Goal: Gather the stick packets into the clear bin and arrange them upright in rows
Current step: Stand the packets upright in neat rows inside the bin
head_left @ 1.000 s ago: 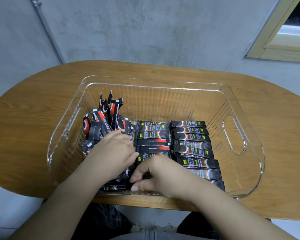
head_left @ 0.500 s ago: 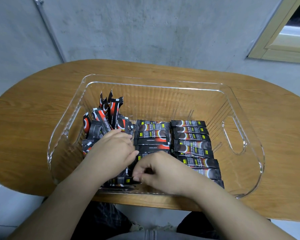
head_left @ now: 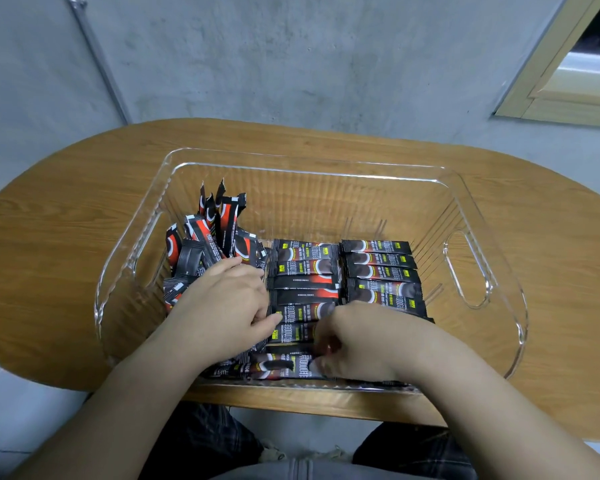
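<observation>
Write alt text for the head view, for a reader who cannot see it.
Two hands, the left hand and the right hand, reach into a clear bin on a wooden table, handling black stick packets. Two neat rows of packets lie in the middle, and a loose jumble of packets leans at the bin's left.
</observation>
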`<action>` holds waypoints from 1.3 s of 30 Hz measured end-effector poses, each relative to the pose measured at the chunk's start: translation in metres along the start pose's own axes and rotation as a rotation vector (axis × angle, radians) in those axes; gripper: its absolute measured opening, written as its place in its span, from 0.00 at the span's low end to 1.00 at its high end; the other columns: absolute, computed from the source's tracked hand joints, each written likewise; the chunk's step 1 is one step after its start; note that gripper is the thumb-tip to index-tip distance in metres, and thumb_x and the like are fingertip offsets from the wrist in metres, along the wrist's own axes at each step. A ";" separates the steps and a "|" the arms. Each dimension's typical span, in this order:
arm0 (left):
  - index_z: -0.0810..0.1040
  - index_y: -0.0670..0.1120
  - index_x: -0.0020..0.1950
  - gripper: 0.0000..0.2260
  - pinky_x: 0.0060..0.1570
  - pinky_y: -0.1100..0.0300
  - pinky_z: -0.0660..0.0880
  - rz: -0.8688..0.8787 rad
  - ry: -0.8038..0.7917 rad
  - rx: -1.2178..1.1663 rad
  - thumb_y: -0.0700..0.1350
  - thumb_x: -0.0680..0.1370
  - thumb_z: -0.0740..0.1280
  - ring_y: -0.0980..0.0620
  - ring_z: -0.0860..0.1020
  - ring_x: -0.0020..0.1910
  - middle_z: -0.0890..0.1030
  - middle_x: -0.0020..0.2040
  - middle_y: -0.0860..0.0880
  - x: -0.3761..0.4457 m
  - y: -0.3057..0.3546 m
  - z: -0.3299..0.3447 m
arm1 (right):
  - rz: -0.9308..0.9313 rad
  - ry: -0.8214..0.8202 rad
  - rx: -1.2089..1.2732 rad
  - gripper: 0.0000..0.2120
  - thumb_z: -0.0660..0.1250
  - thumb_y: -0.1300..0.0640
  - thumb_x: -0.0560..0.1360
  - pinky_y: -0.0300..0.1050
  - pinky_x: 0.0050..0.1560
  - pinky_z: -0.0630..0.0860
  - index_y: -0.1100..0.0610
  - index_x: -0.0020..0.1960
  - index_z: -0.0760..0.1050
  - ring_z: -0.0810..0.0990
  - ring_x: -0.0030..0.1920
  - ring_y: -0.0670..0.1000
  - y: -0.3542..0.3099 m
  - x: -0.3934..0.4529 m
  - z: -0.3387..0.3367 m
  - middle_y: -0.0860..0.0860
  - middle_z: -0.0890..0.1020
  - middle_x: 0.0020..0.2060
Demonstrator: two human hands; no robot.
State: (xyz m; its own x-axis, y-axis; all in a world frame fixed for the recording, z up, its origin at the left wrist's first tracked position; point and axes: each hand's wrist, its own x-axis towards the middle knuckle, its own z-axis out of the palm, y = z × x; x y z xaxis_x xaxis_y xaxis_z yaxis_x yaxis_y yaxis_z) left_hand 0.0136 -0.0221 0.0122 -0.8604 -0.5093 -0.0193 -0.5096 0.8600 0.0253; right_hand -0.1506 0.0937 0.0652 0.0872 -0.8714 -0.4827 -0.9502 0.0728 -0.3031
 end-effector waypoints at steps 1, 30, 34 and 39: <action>0.79 0.50 0.36 0.21 0.70 0.63 0.38 -0.001 0.002 0.007 0.61 0.79 0.57 0.63 0.63 0.69 0.79 0.53 0.60 0.000 0.000 0.000 | -0.025 -0.018 0.050 0.10 0.66 0.47 0.74 0.43 0.44 0.73 0.53 0.50 0.79 0.77 0.46 0.53 -0.001 0.002 0.002 0.52 0.81 0.45; 0.74 0.56 0.64 0.15 0.71 0.65 0.44 0.004 -0.081 -0.096 0.51 0.83 0.52 0.61 0.59 0.73 0.72 0.67 0.61 0.014 -0.007 -0.008 | -0.257 -0.024 0.434 0.13 0.61 0.56 0.79 0.33 0.34 0.63 0.47 0.39 0.62 0.65 0.31 0.42 -0.005 0.011 0.024 0.44 0.65 0.32; 0.76 0.57 0.61 0.24 0.70 0.65 0.41 -0.005 -0.076 -0.080 0.59 0.80 0.43 0.62 0.59 0.73 0.73 0.65 0.62 0.015 -0.006 -0.007 | -0.270 -0.038 0.529 0.11 0.61 0.57 0.80 0.35 0.36 0.64 0.49 0.41 0.63 0.64 0.31 0.41 -0.006 0.015 0.029 0.43 0.66 0.33; 0.77 0.56 0.57 0.12 0.65 0.72 0.37 -0.024 0.027 -0.194 0.50 0.79 0.56 0.64 0.60 0.71 0.74 0.63 0.62 0.003 -0.005 -0.007 | -0.223 -0.088 0.925 0.06 0.57 0.61 0.81 0.38 0.50 0.75 0.54 0.46 0.67 0.81 0.51 0.47 0.006 0.011 0.021 0.51 0.82 0.50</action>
State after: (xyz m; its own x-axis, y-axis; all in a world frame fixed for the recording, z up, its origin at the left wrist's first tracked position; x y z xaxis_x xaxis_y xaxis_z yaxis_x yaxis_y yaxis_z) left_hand 0.0132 -0.0284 0.0194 -0.8462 -0.5329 0.0045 -0.5193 0.8265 0.2175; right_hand -0.1488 0.0948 0.0413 0.2951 -0.8749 -0.3840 -0.2988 0.2972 -0.9068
